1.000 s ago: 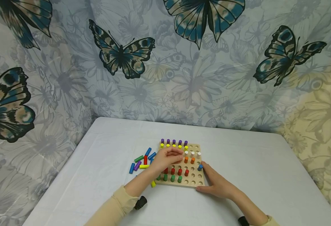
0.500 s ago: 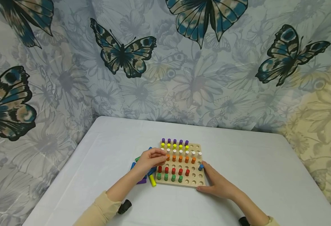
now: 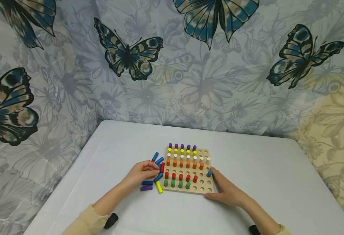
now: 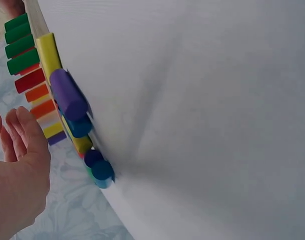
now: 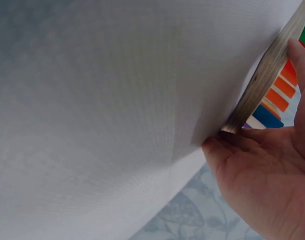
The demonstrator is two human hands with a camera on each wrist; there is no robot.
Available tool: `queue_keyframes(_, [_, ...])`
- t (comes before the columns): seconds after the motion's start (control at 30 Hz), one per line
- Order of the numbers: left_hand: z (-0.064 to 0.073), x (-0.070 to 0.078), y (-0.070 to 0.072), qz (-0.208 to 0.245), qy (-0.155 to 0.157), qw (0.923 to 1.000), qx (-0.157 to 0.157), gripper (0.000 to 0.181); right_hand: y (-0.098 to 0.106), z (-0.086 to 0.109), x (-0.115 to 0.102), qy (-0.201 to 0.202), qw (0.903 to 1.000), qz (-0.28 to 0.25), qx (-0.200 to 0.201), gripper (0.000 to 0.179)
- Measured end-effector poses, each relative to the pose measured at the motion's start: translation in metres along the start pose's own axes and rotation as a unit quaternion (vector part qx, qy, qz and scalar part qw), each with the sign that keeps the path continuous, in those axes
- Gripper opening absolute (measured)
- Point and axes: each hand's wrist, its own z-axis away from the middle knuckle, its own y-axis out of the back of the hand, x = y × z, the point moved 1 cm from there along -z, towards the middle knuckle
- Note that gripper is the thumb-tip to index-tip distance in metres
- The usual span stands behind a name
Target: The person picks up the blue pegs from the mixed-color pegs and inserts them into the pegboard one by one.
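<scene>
A wooden pegboard (image 3: 189, 190) stands on the table with upright pegs in coloured rows: purple, yellow, white, orange, red and green. A lone blue peg (image 3: 209, 173) leans at its right side. My left hand (image 3: 141, 173) hovers over the loose pegs to the left of the board, fingertips beside a red peg (image 3: 162, 167). In the left wrist view thumb and fingers are apart with nothing between them; a purple peg (image 4: 70, 95) lies close by. My right hand (image 3: 226, 191) holds the board's near right corner, thumb at the front edge, fingers along the side (image 5: 265, 82).
Loose pegs lie about my left hand: a purple peg (image 3: 146, 188), a yellow peg (image 3: 159, 187) and several blue ones, one blue peg (image 3: 155, 156) behind the hand. A white cloth covers the table (image 3: 263, 163). A butterfly-patterned curtain (image 3: 172, 98) hangs behind it.
My left hand has moved left and toward me, from over the orange row to the loose pegs, uncovering the leftmost orange peg. My right hand stays at the board's corner.
</scene>
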Motion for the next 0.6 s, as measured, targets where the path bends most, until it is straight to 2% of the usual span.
queue_keyframes(0.13, [0.004, -0.003, 0.005, -0.032, 0.009, 0.9994, -0.004, 0.026, 0.000, 0.000, 0.000, -0.001, 1.0000, -0.001, 0.000, 0.108])
queue_keyframes(0.27, [0.008, -0.004, 0.009, -0.104, -0.008, 0.9945, 0.000, 0.023, -0.001, 0.001, 0.001, -0.001, 1.0000, -0.001, 0.000, 0.108])
queue_keyframes(0.37, [0.009, -0.005, 0.013, -0.191, -0.054, 0.9802, -0.002, 0.016, -0.001, 0.001, 0.002, -0.001, 1.0000, -0.001, 0.000, 0.108])
queue_keyframes(0.47, [0.010, -0.005, 0.016, -0.265, -0.108, 0.9579, -0.014, 0.010, -0.001, 0.001, 0.002, 0.002, 1.0000, 0.001, 0.002, 0.108])
queue_keyframes(0.6, [0.012, -0.004, 0.017, -0.310, -0.143, 0.9391, -0.040, 0.008, -0.001, 0.001, 0.002, 0.007, 1.0000, 0.004, 0.005, 0.108])
